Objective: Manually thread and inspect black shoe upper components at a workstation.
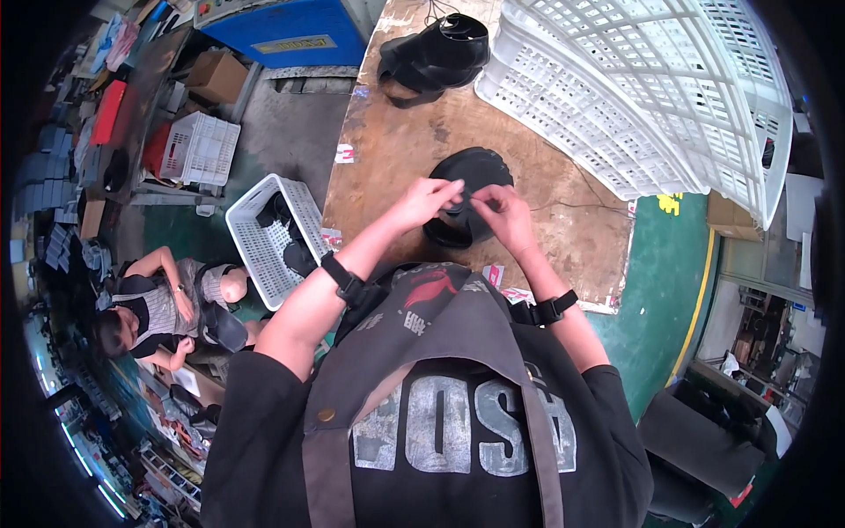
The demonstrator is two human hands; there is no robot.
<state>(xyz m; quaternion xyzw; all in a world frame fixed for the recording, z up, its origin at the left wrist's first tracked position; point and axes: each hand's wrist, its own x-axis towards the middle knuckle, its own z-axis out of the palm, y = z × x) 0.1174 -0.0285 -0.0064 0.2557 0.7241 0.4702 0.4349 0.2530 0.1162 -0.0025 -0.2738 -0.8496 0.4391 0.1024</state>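
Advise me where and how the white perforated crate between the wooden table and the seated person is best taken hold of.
Take the white perforated crate by the rim at its two shorter ends, probably from above, one hand on each. Its open top faces up, dark items lie inside, and its right long side runs close to the wooden table, leaving less room.

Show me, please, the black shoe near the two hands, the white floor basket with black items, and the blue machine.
Black shoe (478,167): head view, on its far part.
White basket (250,253): head view, on its left wall.
Blue machine (304,25): head view, on its blue panel.
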